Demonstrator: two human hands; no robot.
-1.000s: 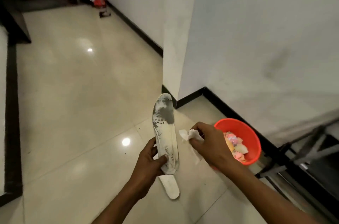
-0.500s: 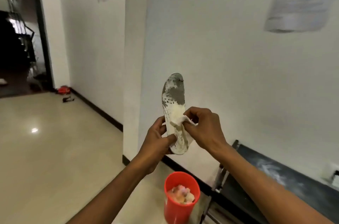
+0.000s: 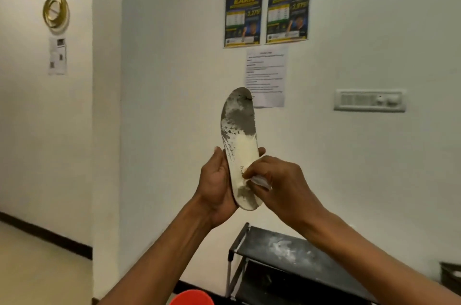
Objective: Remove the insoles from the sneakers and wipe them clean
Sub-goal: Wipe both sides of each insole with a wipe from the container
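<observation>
- Grey grime covered the toe end of the insole (image 3: 238,117), which stood nearly upright in the air before the wall, toe up; its middle looked paler.
- The left hand (image 3: 215,187) cupped the insole's lower half from behind, fingers curled round its edge, so only 1 hand carried it.
- The right hand (image 3: 279,185) pinched a white wipe (image 3: 259,181) and pressed it against the insole's face near the heel.
- By my judgement, hard strokes toward the unsupported toe could bend the insole or lever it out of the left hand, dropping it toward the black rack (image 3: 287,252) or the red bucket (image 3: 192,298) below.
- The small wipe could bunch or slip from the pinch, leaving bare fingers to smear the dirt.
- A soiled wipe might drag grey onto the paler part.
- No sneakers were in view.
</observation>
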